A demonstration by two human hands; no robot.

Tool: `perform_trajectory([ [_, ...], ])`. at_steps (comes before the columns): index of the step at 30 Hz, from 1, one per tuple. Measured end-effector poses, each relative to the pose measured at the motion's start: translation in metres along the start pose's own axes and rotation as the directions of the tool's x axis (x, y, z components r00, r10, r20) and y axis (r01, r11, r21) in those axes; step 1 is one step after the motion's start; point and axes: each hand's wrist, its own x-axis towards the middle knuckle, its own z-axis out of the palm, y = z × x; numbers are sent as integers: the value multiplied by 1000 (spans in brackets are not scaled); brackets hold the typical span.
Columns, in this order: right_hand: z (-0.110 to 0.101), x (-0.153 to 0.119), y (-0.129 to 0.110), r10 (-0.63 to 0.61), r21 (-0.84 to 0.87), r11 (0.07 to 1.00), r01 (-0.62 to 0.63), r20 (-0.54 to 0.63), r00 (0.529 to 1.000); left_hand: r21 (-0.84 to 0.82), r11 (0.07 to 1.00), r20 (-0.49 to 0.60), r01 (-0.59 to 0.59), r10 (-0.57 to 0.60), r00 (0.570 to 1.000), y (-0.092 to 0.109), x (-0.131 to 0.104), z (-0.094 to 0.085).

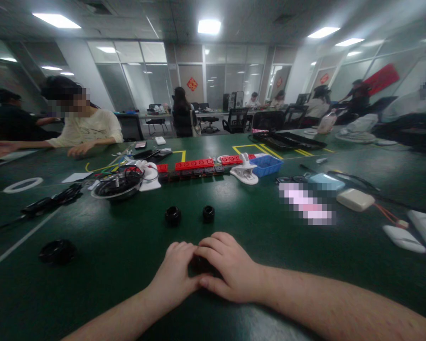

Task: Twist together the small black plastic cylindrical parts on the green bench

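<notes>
My left hand (175, 270) and my right hand (232, 267) meet near the front of the green table (128, 227). Their fingers are closed round a glossy black round part (200, 265), mostly hidden, so its exact kind does not show. Just beyond my fingers stand two small black ring-shaped parts, the left one (173, 215) and the right one (208, 214). A larger black ring-shaped part (57, 252) lies alone further to the left.
Across the middle stretch a row of red blocks (194, 164), a white clip (244, 171) and a blue bin (268, 166). Left of them is a metal bowl (117, 187) of black parts. White devices (355, 199) and cables lie right. A person (88, 123) sits across the table.
</notes>
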Motion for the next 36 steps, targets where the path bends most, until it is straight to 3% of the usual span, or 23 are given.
perform_trajectory([
  [36,0,0,-4,-109,10,994,109,-28,994,-24,1000,-14,6,-7,1000,1,-1,1],
])
